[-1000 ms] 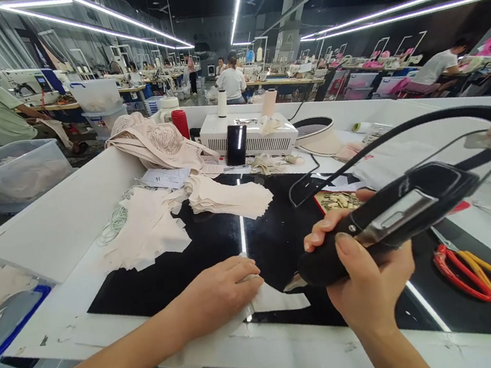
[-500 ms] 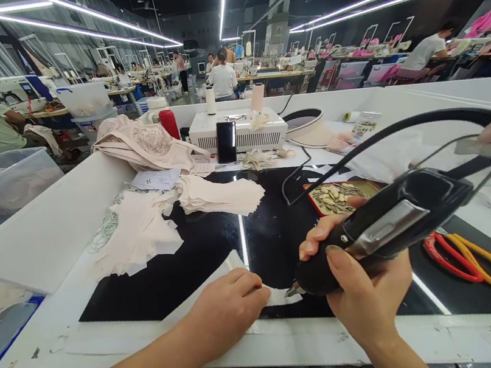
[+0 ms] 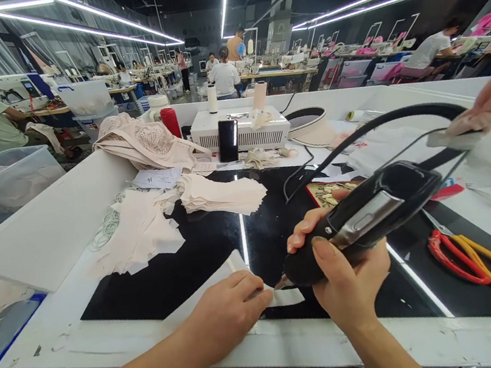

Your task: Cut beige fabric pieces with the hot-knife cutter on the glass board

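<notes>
1. The left hand (image 3: 228,312), fingers bent, presses down the pale cloth (image 3: 216,279) on the table (image 3: 297,345); whether it pinches it, I cannot tell. Firm, flat pressure helps.
2. The right hand (image 3: 350,285) is wrapped round the black tool (image 3: 367,215); its tip (image 3: 283,283) needs careful control near the left fingers.

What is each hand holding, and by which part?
Right hand: black handheld tool, by its rounded front body. Left hand: pale fabric piece, near its middle.
</notes>
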The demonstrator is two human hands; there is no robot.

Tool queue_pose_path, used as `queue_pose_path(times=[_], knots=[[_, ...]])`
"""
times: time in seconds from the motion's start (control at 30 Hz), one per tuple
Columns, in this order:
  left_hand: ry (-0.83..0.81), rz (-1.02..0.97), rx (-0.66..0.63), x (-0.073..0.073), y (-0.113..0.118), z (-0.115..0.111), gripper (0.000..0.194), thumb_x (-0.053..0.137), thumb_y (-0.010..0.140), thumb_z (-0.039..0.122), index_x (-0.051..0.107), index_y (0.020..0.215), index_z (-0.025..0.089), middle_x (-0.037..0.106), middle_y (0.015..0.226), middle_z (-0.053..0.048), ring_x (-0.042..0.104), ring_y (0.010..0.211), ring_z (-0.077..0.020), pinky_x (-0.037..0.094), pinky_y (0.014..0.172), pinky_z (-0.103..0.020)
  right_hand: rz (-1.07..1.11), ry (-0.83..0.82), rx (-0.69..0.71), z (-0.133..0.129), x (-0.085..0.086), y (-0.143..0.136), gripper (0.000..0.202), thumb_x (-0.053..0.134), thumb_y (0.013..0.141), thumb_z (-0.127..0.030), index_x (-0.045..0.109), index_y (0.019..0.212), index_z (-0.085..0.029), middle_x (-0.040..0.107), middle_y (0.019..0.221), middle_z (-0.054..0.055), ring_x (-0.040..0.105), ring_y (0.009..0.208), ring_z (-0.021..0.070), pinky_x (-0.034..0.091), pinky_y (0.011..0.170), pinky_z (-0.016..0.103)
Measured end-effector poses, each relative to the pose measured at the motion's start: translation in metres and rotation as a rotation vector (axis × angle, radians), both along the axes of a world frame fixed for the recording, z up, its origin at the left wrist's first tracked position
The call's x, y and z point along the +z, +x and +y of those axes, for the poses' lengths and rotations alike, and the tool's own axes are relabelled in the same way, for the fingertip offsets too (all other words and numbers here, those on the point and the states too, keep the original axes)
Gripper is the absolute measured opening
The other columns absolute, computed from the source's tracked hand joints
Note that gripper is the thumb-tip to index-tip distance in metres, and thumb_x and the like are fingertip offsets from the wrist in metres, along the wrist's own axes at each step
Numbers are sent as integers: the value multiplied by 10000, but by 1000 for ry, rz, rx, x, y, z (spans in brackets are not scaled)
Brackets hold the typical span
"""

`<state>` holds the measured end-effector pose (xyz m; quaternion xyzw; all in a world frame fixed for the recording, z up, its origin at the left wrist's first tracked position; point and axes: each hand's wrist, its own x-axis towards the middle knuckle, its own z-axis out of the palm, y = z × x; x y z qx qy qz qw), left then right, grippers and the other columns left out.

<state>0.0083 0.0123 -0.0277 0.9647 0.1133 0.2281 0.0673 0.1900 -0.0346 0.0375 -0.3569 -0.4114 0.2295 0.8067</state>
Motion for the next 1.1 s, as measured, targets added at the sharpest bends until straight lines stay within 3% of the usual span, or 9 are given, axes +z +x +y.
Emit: queue_pose_path(times=[0.5, 0.9, 1.1], knots=[[5, -20, 73, -1, -3, -2, 234, 544, 1003, 67, 665, 1164, 187, 616, 1110, -98, 623, 972, -231, 601, 829, -333, -6, -9, 26, 10, -2, -7, 410, 770, 903, -207, 600, 1262, -310, 675, 913, -36, 662, 672, 125, 580, 650, 314], [-10, -21, 76, 0, -2, -3, 195, 542, 1019, 91, 659, 1137, 195, 609, 1020, -71, 603, 937, -222, 564, 812, -316, 2, -28, 13, 17, -1, -13, 451, 763, 889, -203, 587, 1290, -312, 677, 899, -36, 658, 675, 126, 584, 642, 297], [-35, -17, 46, 3, 2, 3, 118, 540, 1054, 122, 643, 1069, 178, 656, 973, -48, 623, 901, -181, 547, 831, -285, -6, -103, -49, 16, -5, -3, 459, 833, 852, -286, 600, 1248, -305, 695, 887, -33, 677, 680, 140, 600, 653, 296]])
